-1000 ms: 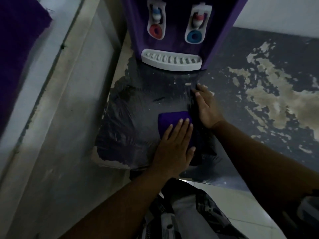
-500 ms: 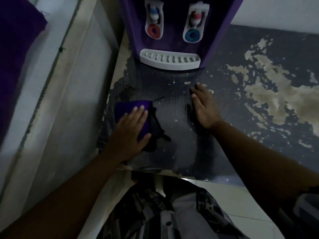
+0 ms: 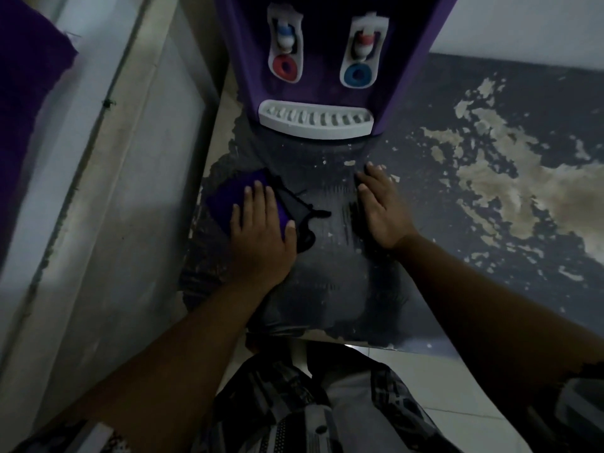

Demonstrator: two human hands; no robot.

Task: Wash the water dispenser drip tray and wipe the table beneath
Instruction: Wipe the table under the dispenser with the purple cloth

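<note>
We log the left hand (image 3: 258,237), fingers flat on the purple cloth (image 3: 228,197), swept from the middle of the surface (image 3: 327,289) to its left edge. The right hand (image 3: 382,207) stays flat and empty. The drip tray (image 3: 315,120) sits in the dispenser (image 3: 327,34); wiping seems well along.

Left hand (image 3: 261,237) palm down, fingers (image 3: 258,197) straight, right hand (image 3: 384,207) flat, both forearms stretched forward

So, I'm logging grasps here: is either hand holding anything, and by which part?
Nothing is gripped. The left hand presses flat, fingers straight, on the near right part of the purple cloth; the right hand lies flat on the table.
</note>
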